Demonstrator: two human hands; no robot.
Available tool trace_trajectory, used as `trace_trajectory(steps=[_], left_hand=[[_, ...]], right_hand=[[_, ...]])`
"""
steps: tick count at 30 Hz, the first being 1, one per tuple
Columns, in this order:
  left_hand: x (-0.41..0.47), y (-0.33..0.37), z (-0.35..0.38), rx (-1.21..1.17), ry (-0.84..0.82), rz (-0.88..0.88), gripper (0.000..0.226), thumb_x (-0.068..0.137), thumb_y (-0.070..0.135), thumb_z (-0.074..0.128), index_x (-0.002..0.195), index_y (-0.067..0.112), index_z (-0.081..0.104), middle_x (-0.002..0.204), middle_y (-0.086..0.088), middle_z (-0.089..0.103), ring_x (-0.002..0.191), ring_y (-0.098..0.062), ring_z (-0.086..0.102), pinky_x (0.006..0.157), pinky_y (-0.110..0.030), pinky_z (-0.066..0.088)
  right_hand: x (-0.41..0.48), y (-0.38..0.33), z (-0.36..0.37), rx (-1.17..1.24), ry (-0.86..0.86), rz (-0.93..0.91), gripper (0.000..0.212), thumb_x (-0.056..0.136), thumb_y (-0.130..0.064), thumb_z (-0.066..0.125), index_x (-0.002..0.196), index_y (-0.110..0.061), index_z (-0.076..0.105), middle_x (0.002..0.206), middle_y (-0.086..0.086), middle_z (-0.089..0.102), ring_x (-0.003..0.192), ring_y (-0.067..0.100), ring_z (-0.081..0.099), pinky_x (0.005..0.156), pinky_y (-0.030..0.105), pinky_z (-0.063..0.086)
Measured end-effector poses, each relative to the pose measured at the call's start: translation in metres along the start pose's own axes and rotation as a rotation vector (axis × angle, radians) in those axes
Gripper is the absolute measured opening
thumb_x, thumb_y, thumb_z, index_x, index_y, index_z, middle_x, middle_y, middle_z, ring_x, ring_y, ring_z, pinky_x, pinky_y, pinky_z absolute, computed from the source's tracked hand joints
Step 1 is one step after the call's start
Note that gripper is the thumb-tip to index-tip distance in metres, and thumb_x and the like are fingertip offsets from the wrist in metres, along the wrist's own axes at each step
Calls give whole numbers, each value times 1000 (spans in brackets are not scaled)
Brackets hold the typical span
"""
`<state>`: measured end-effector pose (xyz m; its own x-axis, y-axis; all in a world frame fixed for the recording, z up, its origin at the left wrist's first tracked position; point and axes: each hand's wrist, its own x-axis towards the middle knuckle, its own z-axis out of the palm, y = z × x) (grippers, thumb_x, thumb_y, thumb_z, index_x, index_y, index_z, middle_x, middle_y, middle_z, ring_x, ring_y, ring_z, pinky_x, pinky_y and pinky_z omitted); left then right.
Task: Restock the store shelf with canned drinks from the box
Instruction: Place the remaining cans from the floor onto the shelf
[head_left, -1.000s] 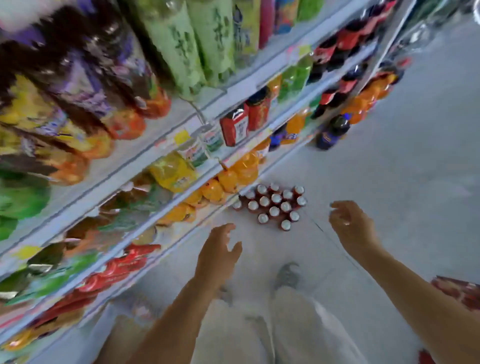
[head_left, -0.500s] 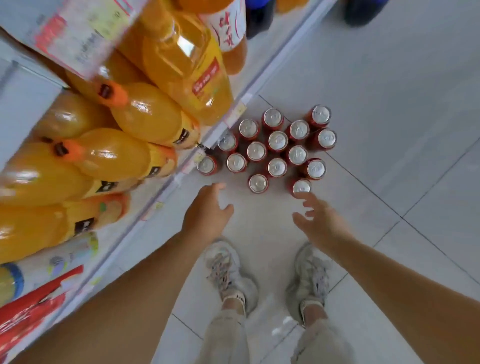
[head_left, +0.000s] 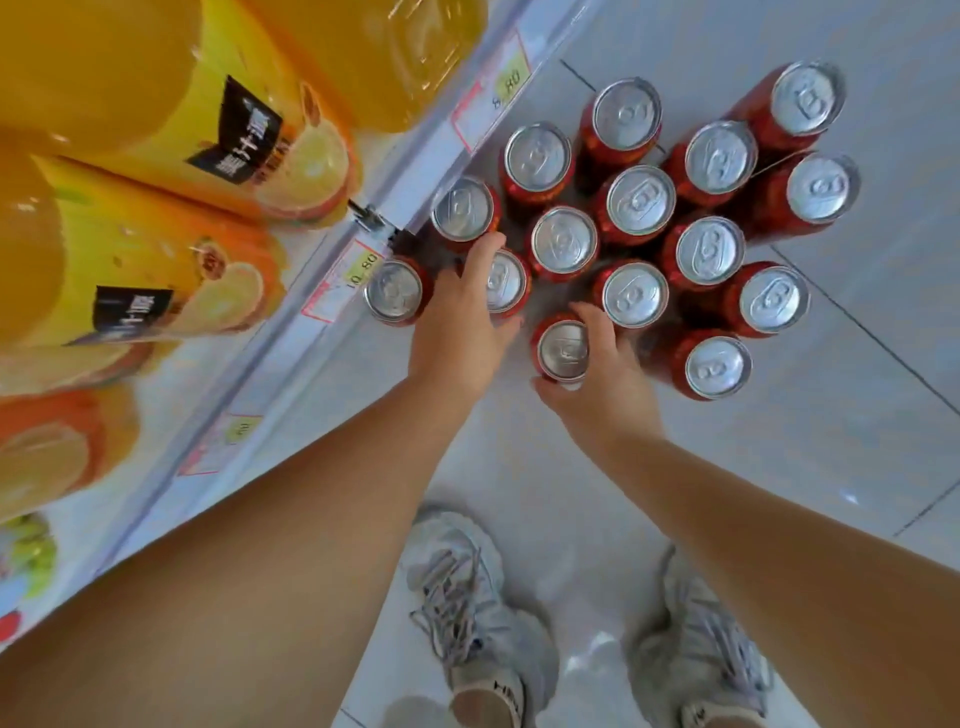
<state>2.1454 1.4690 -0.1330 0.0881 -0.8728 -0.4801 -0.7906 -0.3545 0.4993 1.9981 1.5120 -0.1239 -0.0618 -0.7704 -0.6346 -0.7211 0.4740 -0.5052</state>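
- The red drink cans (head_left: 563, 241) stand upright in a tight cluster on the floor tiles (head_left: 857, 467), just beside the shelf rail (head_left: 270, 374). No box is in view. They are packed so closely that any can lifted at a slant could knock its neighbours over like skittles.
- The right hand (head_left: 597, 384) holds the front can (head_left: 563, 351), with the thumb on the near side and the fingers curled round the far side. The grip sits high, close to the rim, so the can could slip or swing if it is pulled up fast.
- The left hand (head_left: 460, 327) wraps the second can (head_left: 506, 280) from its shelf side, fingers reaching past the top and thumb below. How firmly it grips cannot be told. That can touches others on several sides, so the fingers have little room and may drag a neighbour along.
- A can that falls would likely roll away on the smooth tile, and it could dent or fizz over when opened.
- The shelf-side can (head_left: 395, 291) stands right against the price tags (head_left: 358, 270). A nudge from the left wrist could push it into the strip or knock a tag loose.
- A small metal clip (head_left: 370, 218) juts out near the left fingers and could scrape a knuckle.
- The orange juice bottles (head_left: 171, 249) crowd the shelf overhead, so a quick rise could bump them.
- The shoes (head_left: 467, 587) are planted near the cluster, and a careless step could scatter it.
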Motion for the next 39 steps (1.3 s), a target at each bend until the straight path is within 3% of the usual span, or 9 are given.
trace_trajectory(steps=[5,10,16,20,25,27,29,32,39], left_hand=[[-15,4,-16,-40,45,-31,71,73,27,81,134,31,44,118,-3,63,110,-25,59,88,-40,51],[-98,41,-92,-79,40,-100,69,68,38,78,127,44,43,118,7,66,108,-27,62,85,-41,52],[-220,144,-230,-96,96,-116,75,63,59,75,131,48,44,122,16,65,114,-14,61,87,-35,53],[-294,220,-343,-151,235,-3,76,64,51,80,132,46,46,121,17,66,110,-10,63,83,-31,54],[-391,293,-478,-340,461,164,66,67,48,72,126,49,41,127,25,58,117,-1,58,92,-27,52],[-430,308,-520,-404,579,193,62,68,46,74,123,50,45,124,43,50,116,18,49,93,-15,47],[-469,318,-553,-447,687,213,60,69,46,76,123,52,49,122,49,45,116,25,43,93,-8,42],[-520,327,-598,-468,847,225,63,69,48,72,127,49,46,126,39,48,120,20,44,99,-17,43],[-630,284,-691,-483,1080,234,74,65,41,84,121,65,42,123,34,54,117,8,53,96,-18,46]], right_hand=[[-18,2,-22,-63,12,-10,70,69,-39,78,127,-37,40,110,-3,65,100,25,61,79,35,51],[-96,-34,-102,-71,16,37,63,67,-42,78,120,-37,46,94,-9,64,92,26,63,69,26,38],[-216,-141,-240,-125,19,-91,67,64,-45,80,122,-33,48,94,-1,71,89,29,67,67,26,42],[-304,-233,-335,-86,92,-221,72,62,-42,84,125,-35,49,99,-1,72,94,28,67,74,29,50],[-414,-334,-430,0,195,-467,66,62,-31,87,119,-35,53,82,-18,62,72,4,60,61,-2,32],[-454,-371,-458,25,205,-570,61,63,-30,86,112,-45,53,72,-25,59,65,-1,60,59,3,35],[-492,-402,-476,53,190,-686,61,62,-34,85,109,-52,50,76,-28,60,75,2,63,68,13,41],[-541,-448,-489,65,153,-902,69,64,-32,85,113,-55,44,96,-33,56,91,8,61,76,22,43],[-643,-549,-457,105,14,-1170,72,68,-33,83,113,-63,34,102,-41,51,86,-1,65,68,23,53]])
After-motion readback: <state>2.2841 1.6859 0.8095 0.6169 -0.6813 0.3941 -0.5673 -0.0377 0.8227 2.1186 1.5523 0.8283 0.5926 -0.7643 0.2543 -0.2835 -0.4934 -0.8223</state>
